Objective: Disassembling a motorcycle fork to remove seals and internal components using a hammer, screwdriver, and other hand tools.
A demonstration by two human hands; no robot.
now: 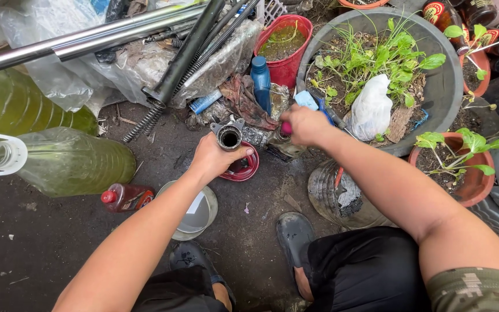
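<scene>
Dark, damp ground (41, 242) strewn with clutter makes up the work spot, and the person crouches over it; at the centre stands a metal tube (229, 137), upright with its open mouth facing up, and the left hand (212, 159) wraps closed around it just below the rim; the tube's foot sits over a small red dish (245, 169) on the ground; just to the right, the right hand (302, 126) is closed on a tool with a pinkish-red handle (286, 128), of which only the end shows, so I cannot tell what kind of tool it is; behind the hands lie a crumpled reddish rag (244, 101) and an upright blue bottle (260, 81); a coil spring (145, 122) and a dark tube (183, 55) slant down from the upper edge, beside two shiny chrome tubes (88, 37); at the left a large plastic bottle of yellow-green liquid (70, 162) lies on its side, with a small red-capped bottle (125, 196) near it and a round metal tin (197, 211) under the left forearm; to the right a big grey tub of green plants (443, 86) holds a knotted white bag (371, 110), and a terracotta pot (469, 179) sits just beside it.
</scene>
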